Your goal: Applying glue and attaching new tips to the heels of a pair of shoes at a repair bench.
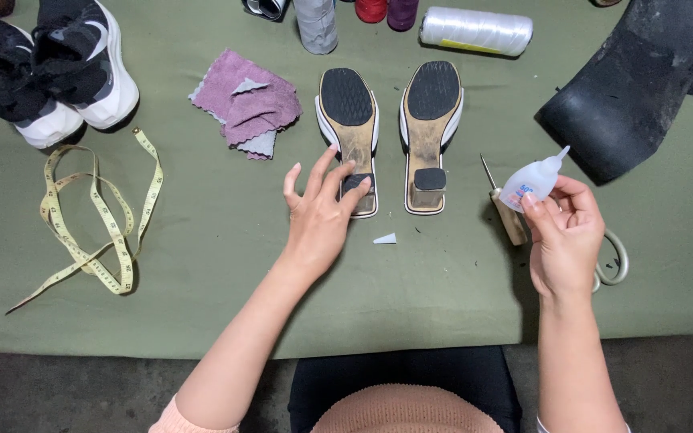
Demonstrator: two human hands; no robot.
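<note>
Green cloth covers the worktop (202, 265). At centre frame, the left hand (318, 220), fingers spread, presses the left shoe's (350, 136) heel. The right hand (565, 236), centre right, grips a glue bottle (532, 180).

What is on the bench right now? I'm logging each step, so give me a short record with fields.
surface: green cloth
left hand: fingertips pressing the heel piece of the left sandal, sole up
right hand: holds a small glue bottle, nozzle up
beside it: right sandal, sole up
nearby: awl, purple rag, tape measure, sneakers, thread spools
</note>
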